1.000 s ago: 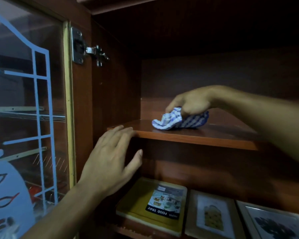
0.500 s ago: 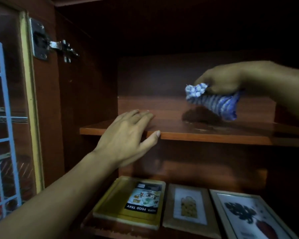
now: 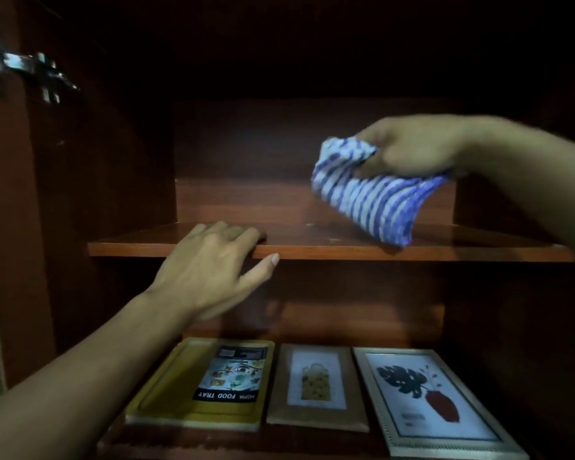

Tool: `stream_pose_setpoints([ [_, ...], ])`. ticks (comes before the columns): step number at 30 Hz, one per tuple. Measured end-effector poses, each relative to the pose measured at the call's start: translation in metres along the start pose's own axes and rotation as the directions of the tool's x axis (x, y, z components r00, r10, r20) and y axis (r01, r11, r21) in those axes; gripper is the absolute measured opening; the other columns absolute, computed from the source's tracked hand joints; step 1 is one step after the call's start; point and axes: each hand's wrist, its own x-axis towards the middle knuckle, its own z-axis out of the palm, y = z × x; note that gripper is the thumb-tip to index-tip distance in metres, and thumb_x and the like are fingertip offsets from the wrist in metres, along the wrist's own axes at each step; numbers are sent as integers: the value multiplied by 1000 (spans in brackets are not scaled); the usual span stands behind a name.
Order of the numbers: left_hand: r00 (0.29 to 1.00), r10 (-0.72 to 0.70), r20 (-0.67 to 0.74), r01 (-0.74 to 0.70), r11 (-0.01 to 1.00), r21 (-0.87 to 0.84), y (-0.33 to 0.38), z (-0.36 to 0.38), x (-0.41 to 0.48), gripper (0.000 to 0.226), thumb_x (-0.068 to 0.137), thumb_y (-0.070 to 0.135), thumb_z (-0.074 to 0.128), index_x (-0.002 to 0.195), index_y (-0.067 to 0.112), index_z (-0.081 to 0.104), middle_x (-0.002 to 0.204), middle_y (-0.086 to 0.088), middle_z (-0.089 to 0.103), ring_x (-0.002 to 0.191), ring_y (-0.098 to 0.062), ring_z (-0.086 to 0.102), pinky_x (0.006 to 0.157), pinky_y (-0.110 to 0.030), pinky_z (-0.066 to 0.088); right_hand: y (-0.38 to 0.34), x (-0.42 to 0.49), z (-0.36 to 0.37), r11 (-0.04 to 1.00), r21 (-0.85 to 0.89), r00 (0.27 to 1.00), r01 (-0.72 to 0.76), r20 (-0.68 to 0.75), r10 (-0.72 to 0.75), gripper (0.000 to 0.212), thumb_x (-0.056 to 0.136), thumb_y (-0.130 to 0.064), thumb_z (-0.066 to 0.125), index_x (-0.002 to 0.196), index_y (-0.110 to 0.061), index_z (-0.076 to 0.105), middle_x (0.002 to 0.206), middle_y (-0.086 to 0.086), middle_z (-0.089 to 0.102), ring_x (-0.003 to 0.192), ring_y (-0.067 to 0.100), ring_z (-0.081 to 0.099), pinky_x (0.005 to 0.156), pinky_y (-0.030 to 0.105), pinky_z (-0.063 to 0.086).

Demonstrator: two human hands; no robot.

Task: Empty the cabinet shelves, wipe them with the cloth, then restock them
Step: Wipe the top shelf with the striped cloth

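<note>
R hand: right hand (image 3: 409, 151) reaches in from the right. Curled fingers + thumb bunch the blue-and-white striped woven cloth (image 3: 372, 200). The grip is high on the wad, so most of the fabric hangs free, prob. for more wiping face.
Cloth pos: over the right half of the reddish-brown wood-look shelf board (image 3: 346, 252). Lowest corner is at or just above the top face, w/ its shadow right under it. Contact: can't tell (blur).
L hand: left hand (image 3: 210, 270) lies on the board's near edge, left of centre. Fingers are straight, side by side, flat on the top. Thumb is splayed right along the front face. It holds nothing, prob. a brace for the reach in.
Board: bare on top, so I read the wipe step as in hand. Smooth, semi-gloss, square front edge. A few pale specks near the middle, dust or glare, n/c.
Cloth mat.: soft, limp, coarse ribbed weave, creased, drapes in folds.
Lower level, all flat, face up, side by side:
- left: yellow rectangular plastic food tray (image 3: 166, 390) w/ printed label
- mid: small tan-framed picture (image 3: 312, 380)
- right: larger silver-framed leaf-and-red-vase print (image 3: 425, 396)
Lower level status: not yet cleared, so it's to do. Rigid flat items, should lift out easily one by one.
Hardware: metal door hinge (image 3: 37, 74) at top left on the dark side wall.
Light: dim, far corners unreadable.
</note>
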Motion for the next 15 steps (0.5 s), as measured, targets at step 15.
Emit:
stream_pose_setpoints([
  [15, 999, -15, -39, 14, 1000, -17, 14, 1, 6, 69, 92, 64, 18, 117, 19, 64, 111, -4, 71, 103, -27, 63, 89, -43, 46, 60, -13, 11, 854, -450, 924, -259, 141, 355, 21, 98, -16, 49, 98, -4, 66, 103, 17, 70, 81, 23, 61, 73, 31, 47],
])
